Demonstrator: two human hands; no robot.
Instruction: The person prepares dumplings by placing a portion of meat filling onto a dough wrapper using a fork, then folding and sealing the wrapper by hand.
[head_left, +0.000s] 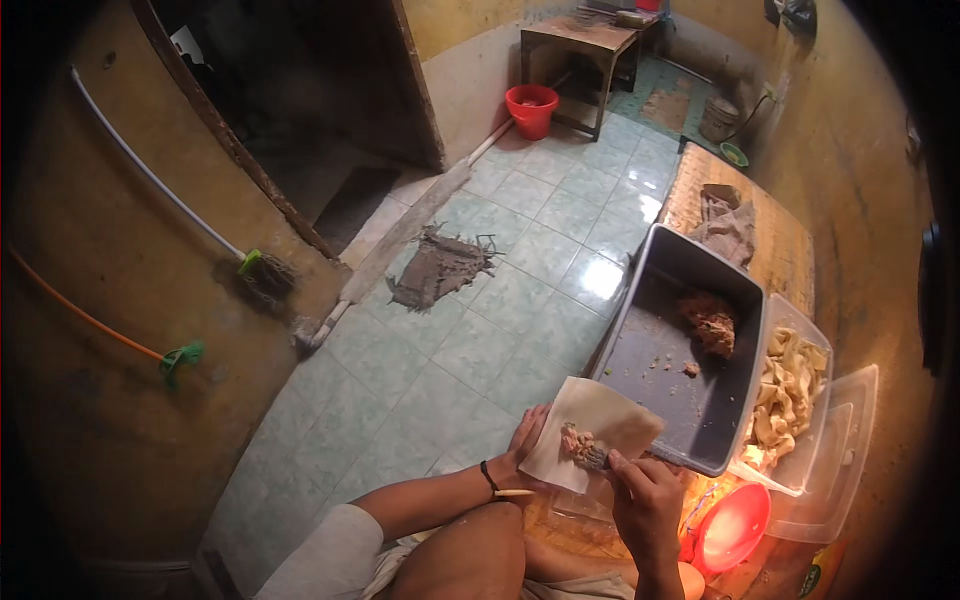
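My left hand supports a square, pale sheet of dough wrapper from its left side and below, and most of its palm is hidden. Some minced filling lies on the wrapper. My right hand holds a small dark utensil whose end touches the filling; its exact kind is unclear. Just beyond the hands stands a grey plastic tub with a clump of reddish minced filling and scattered bits inside. Folded dough pieces fill part of a clear plastic container on the right.
A red bowl glows brightly beside my right wrist, near a clear lid. Behind the tub, a crumpled cloth lies on a woven surface. A ragged mat is on the tiled floor, with a red bucket near a table.
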